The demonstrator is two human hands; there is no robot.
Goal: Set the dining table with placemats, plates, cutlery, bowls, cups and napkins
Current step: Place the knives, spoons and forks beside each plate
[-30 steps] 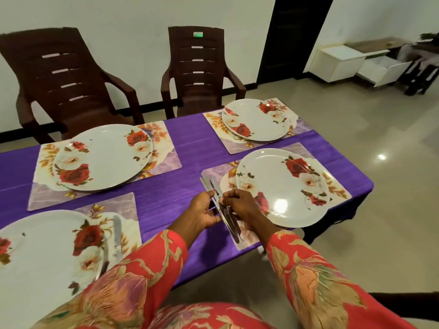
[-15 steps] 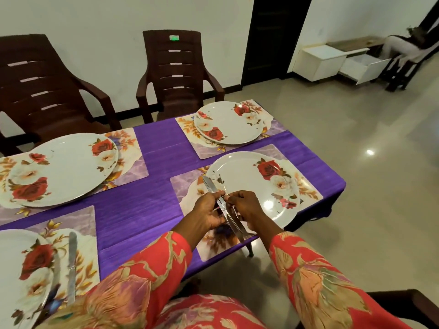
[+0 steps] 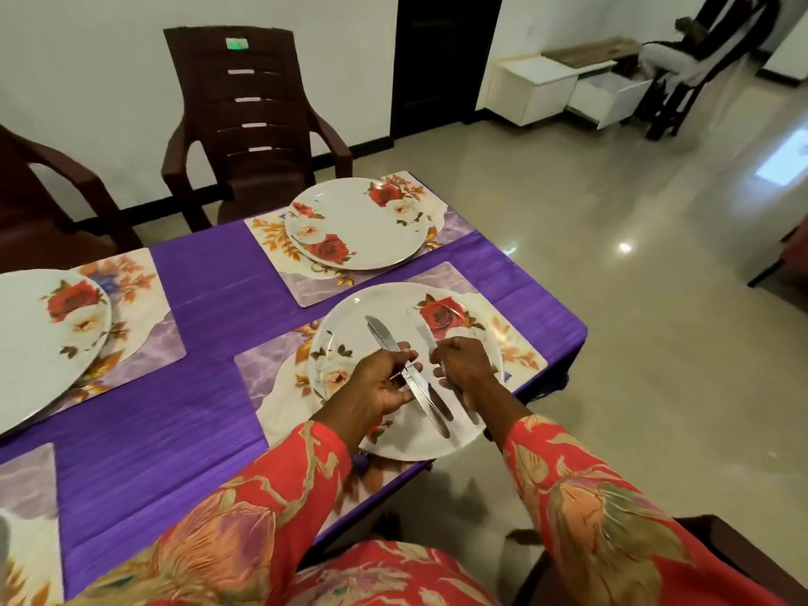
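Note:
A white rose-patterned plate [image 3: 350, 317] lies on a floral placemat [image 3: 271, 365] at the near right corner of the purple-covered table [image 3: 196, 387]. Both hands hover over this plate. My left hand [image 3: 380, 382] grips a bundle of steel table knives [image 3: 411, 378], blades pointing away from me. My right hand [image 3: 463, 369] holds a separate knife [image 3: 422, 334] just to the right of the bundle. A second plate [image 3: 358, 220] rests on its placemat [image 3: 271, 238] across the table. A third plate [image 3: 35, 343] sits on a placemat [image 3: 148, 325] at the left.
Another placemat [image 3: 26, 474] shows at the bottom left edge. Brown plastic chairs [image 3: 245, 124] stand behind the table against the wall, one [image 3: 43, 190] partly cut off. A white cabinet [image 3: 546, 89] with an open drawer is at the back right. A dark chair [image 3: 743, 540] is beside me.
Both hands moved from the plate's left side to above the plate. My right hand has drawn one knife away from the bundle in my left hand. The view shifted right.

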